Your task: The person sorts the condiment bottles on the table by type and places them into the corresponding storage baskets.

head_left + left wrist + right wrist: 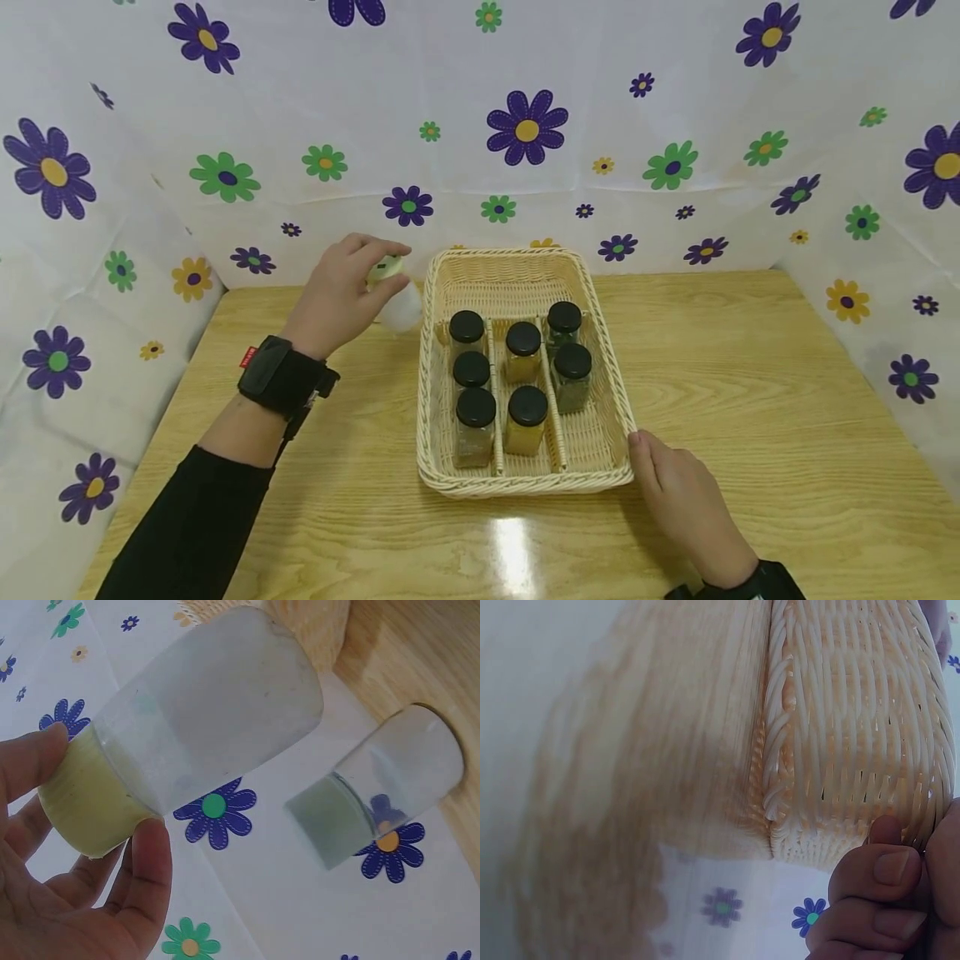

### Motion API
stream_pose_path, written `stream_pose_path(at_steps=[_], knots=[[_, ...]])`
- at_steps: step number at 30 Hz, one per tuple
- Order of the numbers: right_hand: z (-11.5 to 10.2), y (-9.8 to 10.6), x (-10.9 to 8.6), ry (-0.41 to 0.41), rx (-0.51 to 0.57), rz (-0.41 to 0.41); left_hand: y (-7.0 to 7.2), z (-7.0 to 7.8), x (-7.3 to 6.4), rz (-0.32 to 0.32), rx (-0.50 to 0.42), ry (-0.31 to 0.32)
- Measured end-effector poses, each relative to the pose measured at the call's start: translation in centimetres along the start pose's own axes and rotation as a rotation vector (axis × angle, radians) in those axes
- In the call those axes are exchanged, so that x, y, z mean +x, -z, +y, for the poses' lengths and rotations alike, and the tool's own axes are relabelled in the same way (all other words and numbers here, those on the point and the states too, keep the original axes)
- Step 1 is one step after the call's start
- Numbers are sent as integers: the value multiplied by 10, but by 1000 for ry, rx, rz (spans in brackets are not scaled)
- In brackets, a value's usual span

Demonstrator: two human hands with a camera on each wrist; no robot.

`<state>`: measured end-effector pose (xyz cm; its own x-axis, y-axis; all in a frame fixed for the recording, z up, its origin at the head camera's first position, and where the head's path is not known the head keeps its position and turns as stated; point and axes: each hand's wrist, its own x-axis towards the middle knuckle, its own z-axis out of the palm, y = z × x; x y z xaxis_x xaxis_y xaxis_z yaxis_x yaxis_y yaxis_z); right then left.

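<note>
My left hand [337, 292] pinches the pale yellow-green lid of a clear, whitish jar [217, 705], raised beside the basket's left rim. A second clear jar [412, 765] with a green lid stands on the table in the left wrist view; in the head view my left hand seems to hide it. The wicker basket [525, 485] holds several black-lidded spice jars in three front sections. Three jars [475, 437] line the left section, two yellow ones [525, 433] the middle, two green ones [573, 387] the right. My right hand [678, 492] grips the basket's near right corner.
The wooden table [750, 367] extends on both sides of the basket. A white flowered cloth [450, 75] rises behind it and along both sides. Wicker dividers [553, 417] separate the basket's front sections from a wider section at the back.
</note>
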<state>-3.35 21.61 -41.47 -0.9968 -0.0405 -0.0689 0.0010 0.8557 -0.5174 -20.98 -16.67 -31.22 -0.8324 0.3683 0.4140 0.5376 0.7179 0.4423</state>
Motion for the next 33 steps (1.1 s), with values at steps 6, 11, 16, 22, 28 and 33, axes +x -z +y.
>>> stream_pose_path(at_steps=[6, 11, 16, 22, 28, 33], knots=[[1, 0, 0, -4, 9, -8, -3, 10, 10, 1, -1, -26], [3, 0, 0, -5, 6, -8, -7, 14, 18, -19, -5, -28], [4, -1, 1, -6, 7, -3, -10, 19, 27, -58, -23, -13], [4, -1, 1, -7, 6, 1, -15, 23, 38, -76, -23, -29], [4, -1, 2, -8, 5, -2, -20, 24, 49, -84, -12, -42], [5, 0, 2, -10, -7, 4, -26, 25, 59, -104, -13, -3]])
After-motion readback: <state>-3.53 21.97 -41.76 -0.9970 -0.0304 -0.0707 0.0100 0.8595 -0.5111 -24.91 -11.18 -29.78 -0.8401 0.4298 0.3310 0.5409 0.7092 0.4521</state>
